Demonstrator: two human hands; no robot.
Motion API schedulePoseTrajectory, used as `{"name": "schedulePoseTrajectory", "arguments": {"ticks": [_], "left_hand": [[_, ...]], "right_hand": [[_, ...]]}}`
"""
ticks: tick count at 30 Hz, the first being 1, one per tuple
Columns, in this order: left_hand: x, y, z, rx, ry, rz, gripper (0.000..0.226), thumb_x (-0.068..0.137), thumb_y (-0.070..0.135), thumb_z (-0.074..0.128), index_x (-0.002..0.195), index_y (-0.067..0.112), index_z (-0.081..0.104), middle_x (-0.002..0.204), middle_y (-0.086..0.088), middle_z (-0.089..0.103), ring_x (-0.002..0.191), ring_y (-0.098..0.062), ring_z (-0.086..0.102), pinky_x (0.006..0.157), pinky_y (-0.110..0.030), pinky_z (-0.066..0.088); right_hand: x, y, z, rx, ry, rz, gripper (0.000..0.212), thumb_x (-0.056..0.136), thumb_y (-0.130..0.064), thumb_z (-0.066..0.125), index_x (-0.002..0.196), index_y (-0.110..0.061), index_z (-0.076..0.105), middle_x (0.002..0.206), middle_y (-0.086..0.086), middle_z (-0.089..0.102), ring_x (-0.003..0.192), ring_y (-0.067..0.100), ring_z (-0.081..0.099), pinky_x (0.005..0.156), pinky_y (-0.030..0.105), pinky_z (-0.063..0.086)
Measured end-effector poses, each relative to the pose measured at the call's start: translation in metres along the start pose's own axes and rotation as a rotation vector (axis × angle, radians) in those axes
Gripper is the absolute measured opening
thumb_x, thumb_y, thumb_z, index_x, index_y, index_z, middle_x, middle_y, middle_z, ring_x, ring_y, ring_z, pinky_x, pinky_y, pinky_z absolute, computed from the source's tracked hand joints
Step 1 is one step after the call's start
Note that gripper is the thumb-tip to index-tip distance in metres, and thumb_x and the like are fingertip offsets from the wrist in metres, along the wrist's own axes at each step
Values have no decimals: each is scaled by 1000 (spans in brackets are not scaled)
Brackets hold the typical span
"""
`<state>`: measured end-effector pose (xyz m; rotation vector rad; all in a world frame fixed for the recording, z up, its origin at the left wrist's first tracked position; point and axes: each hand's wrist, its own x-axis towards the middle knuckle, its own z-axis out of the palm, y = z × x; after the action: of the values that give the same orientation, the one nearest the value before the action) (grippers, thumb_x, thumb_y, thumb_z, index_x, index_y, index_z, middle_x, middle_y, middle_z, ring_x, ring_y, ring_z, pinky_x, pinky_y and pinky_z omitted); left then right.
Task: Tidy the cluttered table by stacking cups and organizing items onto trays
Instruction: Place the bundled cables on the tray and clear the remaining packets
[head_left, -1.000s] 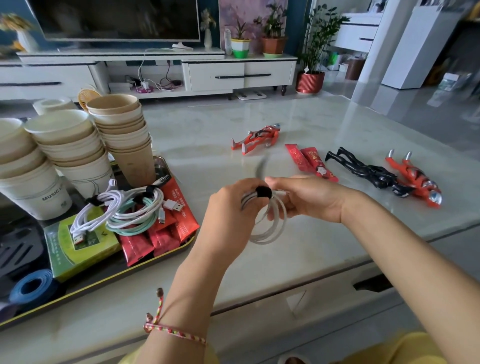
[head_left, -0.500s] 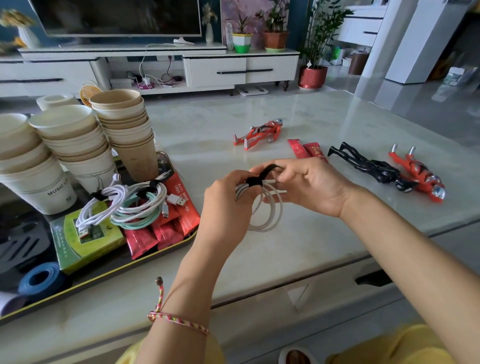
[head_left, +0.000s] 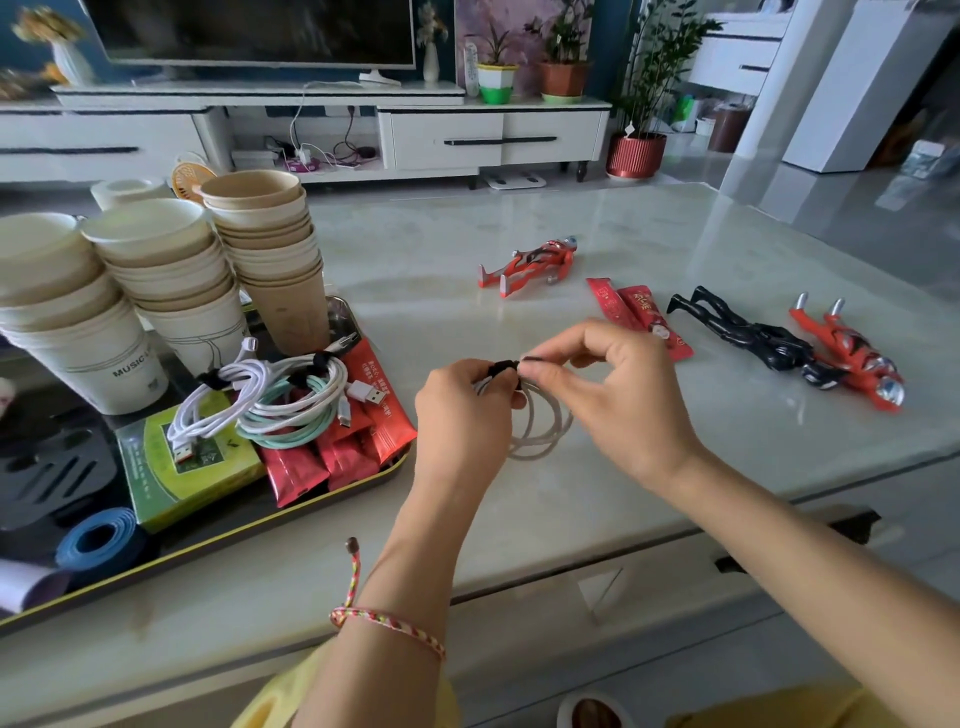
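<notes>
Three stacks of cups (head_left: 270, 249) stand at the back of a tray (head_left: 291, 506) on the left of a pale, glossy table (head_left: 467, 244). In front of them on the tray lie cables (head_left: 291, 400), red sachets (head_left: 337, 457), a green box (head_left: 182, 467) and a blue roll (head_left: 101, 540). On the bare top to the right lie two loose sachets (head_left: 644, 312) and three figures (head_left: 748, 332). Behind, a white cabinet (head_left: 493, 137) carries a TV (head_left: 249, 26) and plants (head_left: 563, 67).

Both hands are over the table's near middle. The left hand (head_left: 462, 410) grips a white coil (head_left: 540, 431), whose loops hang below its fingers. The right hand (head_left: 618, 395) pinches the black tie (head_left: 501, 368) at the coil's top between thumb and forefinger.
</notes>
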<state>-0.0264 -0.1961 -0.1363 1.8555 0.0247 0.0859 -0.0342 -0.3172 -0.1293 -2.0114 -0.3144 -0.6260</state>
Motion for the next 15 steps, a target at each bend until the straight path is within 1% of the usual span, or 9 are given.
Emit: {"name": "schedulePoseTrajectory", "arguments": {"ticks": [1,3,5,6,7,9,11,13,15], "left_hand": [[1,0,0,-32,3,-23,21,91,16,53,74,20,65,75,-5,69,58,-15,53,56,-25,42],[2,-1,-1,-108,16,-79,29,93,15,50,68,22,63,66,-3,64,46,-8,47,48,-20,37],[1,-3,-2,-137,25,-97,32,93,13,49,66,23,62,56,2,58,35,-1,43,38,-13,33],[1,-2,-1,-130,27,-90,29,93,14,50,69,21,64,55,3,57,34,-1,44,37,-11,33],[0,-2,-1,-124,33,-82,25,93,15,51,73,21,65,57,4,58,37,-2,46,37,-10,33],[-1,-1,0,-125,53,-72,20,93,18,51,79,22,66,62,5,61,44,-6,48,39,-10,34],[0,0,-1,-142,62,-75,24,93,20,52,72,22,64,64,3,63,44,-5,46,40,-11,34],[0,0,-2,-136,52,-70,31,93,21,52,63,26,61,64,-1,63,40,-3,43,40,-12,33],[-1,1,0,-110,18,-55,32,92,22,53,62,27,60,65,-1,64,35,-1,44,39,-11,33]], "right_hand": [[-4,0,2,-53,-23,-55,5,74,-8,75,76,-10,71,74,-4,68,74,6,60,72,16,43],[-9,0,4,-159,-100,-172,4,75,-6,74,78,-6,72,77,3,69,77,19,60,73,28,46],[-11,1,4,-244,-190,-241,5,76,-3,71,80,-6,73,78,4,69,75,24,60,72,38,47],[-11,2,4,-280,-219,-268,6,77,-3,70,81,-6,73,78,4,70,75,25,60,71,40,47],[-11,3,3,-310,-234,-297,8,78,-2,68,83,-6,73,80,3,70,75,26,60,71,41,47],[-11,4,1,-355,-253,-349,16,81,1,60,88,-6,73,85,4,71,76,26,60,73,38,47],[-9,4,0,-410,-284,-394,23,81,5,52,92,-4,71,87,6,70,78,25,60,76,33,44],[-7,5,-2,-445,-295,-424,22,80,7,54,90,-3,70,86,8,69,76,25,59,75,31,43],[-4,6,-3,-417,-277,-395,13,79,6,62,84,-2,71,82,9,67,75,27,59,72,32,44]]}}
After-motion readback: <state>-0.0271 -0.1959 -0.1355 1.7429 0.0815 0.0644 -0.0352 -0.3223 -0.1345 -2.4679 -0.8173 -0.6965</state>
